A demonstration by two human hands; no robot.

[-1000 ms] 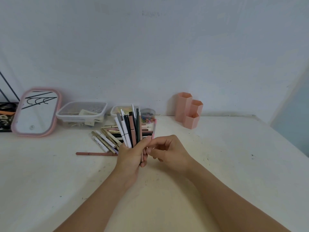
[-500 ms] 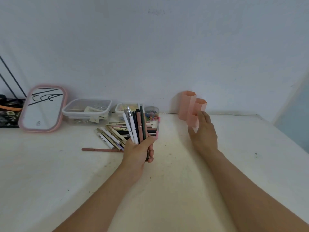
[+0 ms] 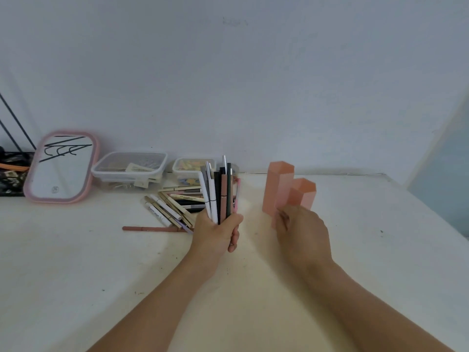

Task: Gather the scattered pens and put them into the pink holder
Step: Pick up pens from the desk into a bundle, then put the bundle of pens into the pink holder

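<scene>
My left hand [image 3: 217, 231] grips an upright bundle of several pens [image 3: 218, 193], white, black, grey and pink, tips fanned upward. The pink holder [image 3: 278, 189], made of hexagonal tubes of different heights, stands just right of the bundle, blurred with motion. My right hand [image 3: 302, 236] holds the holder's lowest front tube, which it mostly hides. More pens lie in a loose pile [image 3: 172, 203] on the table behind and left of my left hand, and one long pink pen [image 3: 152, 228] lies flat in front of that pile.
A pink-framed mirror [image 3: 62, 166] leans at the back left. Two clear lidded plastic boxes [image 3: 129, 168] [image 3: 193, 165] stand against the wall behind the pile. Dark clutter sits at the far left edge. The table's right edge runs diagonally at the right.
My right hand left the bundle, reached the holder at the back wall, and has pulled it nearer, beside the pens. My left hand kept its grip on the bundle.
</scene>
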